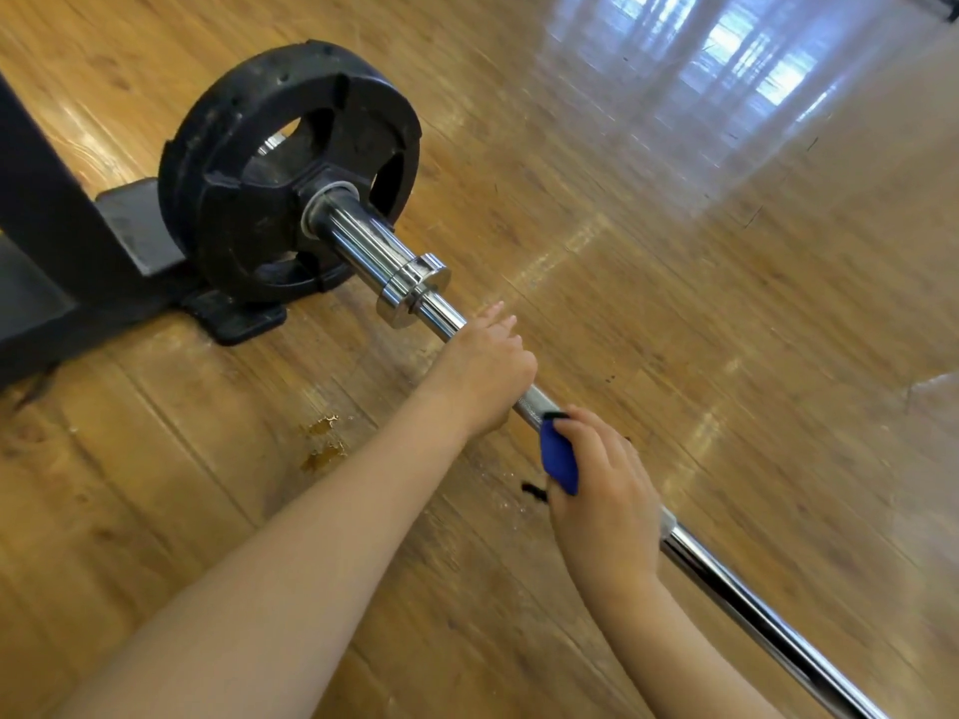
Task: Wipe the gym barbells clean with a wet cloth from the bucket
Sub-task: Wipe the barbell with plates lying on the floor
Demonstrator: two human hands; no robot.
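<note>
Barbell (726, 578) in left hand (482, 376), blue cloth (558, 459) under right hand (607, 490)

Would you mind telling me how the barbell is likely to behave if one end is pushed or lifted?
The barbell probably feels heavy at the far end, since a thick black weight plate sits on its sleeve. Its round plate suggests it may roll on the glossy wooden floor. The polished chrome looks slippery; the knurled patch between the left hand and right hand should grip better.

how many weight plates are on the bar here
1. A black plate sits on the bar sleeve at upper left, beside a dark stand. The bar's other end runs out of view at lower right, so more plates may be hidden there.
</note>
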